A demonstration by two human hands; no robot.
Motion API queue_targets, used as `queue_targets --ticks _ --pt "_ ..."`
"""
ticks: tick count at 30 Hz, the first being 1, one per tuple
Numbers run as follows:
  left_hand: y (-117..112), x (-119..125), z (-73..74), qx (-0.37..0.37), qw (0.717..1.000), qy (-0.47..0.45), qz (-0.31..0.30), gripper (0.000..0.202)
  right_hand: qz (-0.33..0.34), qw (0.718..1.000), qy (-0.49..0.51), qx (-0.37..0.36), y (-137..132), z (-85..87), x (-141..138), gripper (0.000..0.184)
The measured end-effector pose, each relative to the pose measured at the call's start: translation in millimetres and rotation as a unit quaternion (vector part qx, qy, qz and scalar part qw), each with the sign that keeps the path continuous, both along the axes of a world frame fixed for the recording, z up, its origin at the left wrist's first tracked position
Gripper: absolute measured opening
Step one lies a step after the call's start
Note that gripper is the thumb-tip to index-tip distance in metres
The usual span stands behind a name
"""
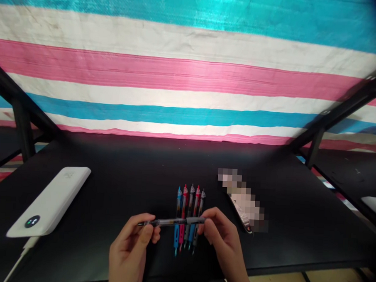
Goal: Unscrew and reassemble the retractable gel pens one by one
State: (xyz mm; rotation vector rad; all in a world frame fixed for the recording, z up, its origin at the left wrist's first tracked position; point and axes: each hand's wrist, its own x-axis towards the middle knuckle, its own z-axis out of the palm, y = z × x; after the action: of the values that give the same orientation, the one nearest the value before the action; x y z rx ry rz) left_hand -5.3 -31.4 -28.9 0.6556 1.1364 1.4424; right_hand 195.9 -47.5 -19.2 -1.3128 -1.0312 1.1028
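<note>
Both my hands hold one pen (172,221) crosswise, a little above the black table (127,175). My left hand (133,248) pinches the pen's left end between thumb and fingers. Closed on the right end, near its grey grip, is my right hand (224,242). Under the held pen lies a row of several pens (188,218), side by side and pointing away from me, with blue, red and dark barrels. The held pen crosses over the middle of this row.
A white power bank (50,201) with a lit indicator lies at the left, its white cable (17,262) running off the front edge. A blurred-out flat object (243,201) lies right of the pens. Black frame bars stand at both sides before a striped tarp (191,74).
</note>
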Motion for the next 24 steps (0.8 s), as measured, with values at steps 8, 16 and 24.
queue_targets --ticks 8,16,24 --pt "0 0 0.9 -0.001 1.0 -0.005 0.007 0.028 -0.089 0.994 0.055 -0.018 -7 -3.7 -2 0.025" --pt "2 -7 0.0 0.008 0.999 0.0 0.035 0.027 -0.146 0.973 0.175 0.045 -13 -22.6 9 0.016" --pt "2 -10 4.0 0.001 0.998 -0.016 0.068 0.028 -0.192 0.961 0.187 0.062 -16 -27.8 16 0.016"
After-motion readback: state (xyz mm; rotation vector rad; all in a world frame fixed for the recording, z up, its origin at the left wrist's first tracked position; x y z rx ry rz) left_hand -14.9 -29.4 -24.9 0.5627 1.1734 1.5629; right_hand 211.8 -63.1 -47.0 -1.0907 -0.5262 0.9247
